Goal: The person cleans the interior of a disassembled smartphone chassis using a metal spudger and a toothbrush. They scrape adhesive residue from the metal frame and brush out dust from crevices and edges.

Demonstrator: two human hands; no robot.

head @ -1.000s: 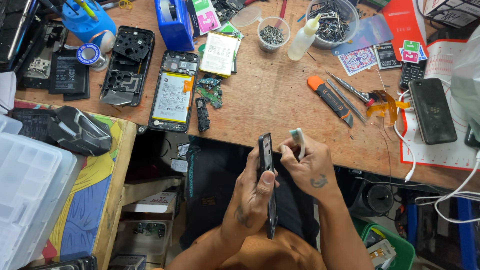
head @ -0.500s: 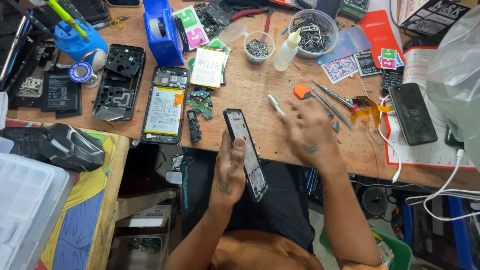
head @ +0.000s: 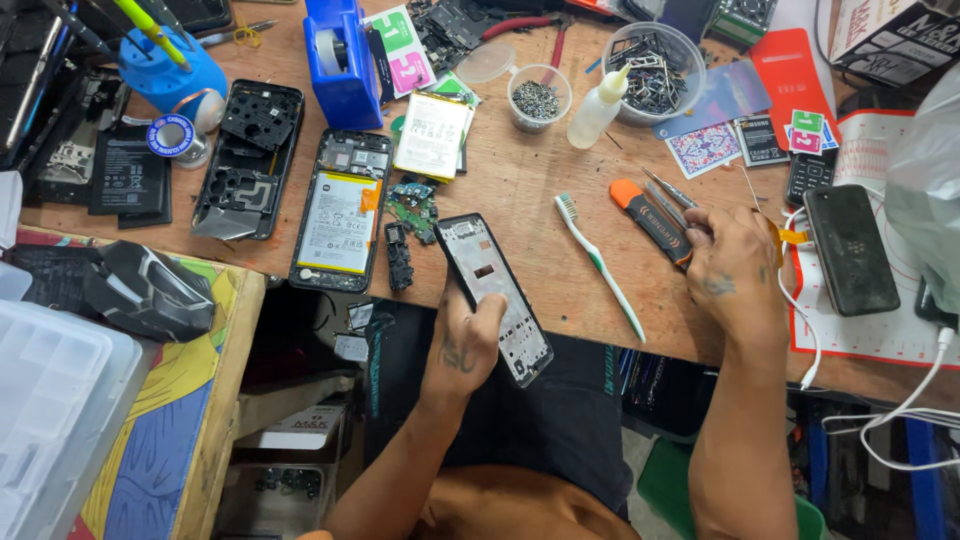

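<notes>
My left hand (head: 465, 340) grips a bare black phone frame (head: 492, 295) by its lower part and holds it tilted over the front edge of the wooden bench (head: 520, 190). A white and green toothbrush (head: 600, 262) lies loose on the bench just right of the frame. My right hand (head: 735, 270) rests further right, fingers curled down at the end of an orange and black hand tool (head: 652, 215) and metal tweezers (head: 668, 188). The fingers hide whether they grasp anything.
An opened phone with its battery showing (head: 338, 215), a black back cover (head: 250, 160), a blue tape dispenser (head: 345, 60), a screw cup (head: 538, 98), a small glue bottle (head: 598, 105) and a black phone (head: 850, 250) on a mat crowd the bench. A clear plastic box (head: 50, 420) sits left.
The right hand let go of the toothbrush, which now lies on the bench, and moved right to the tools. The left hand turned the phone frame flat and raised it toward the bench.
</notes>
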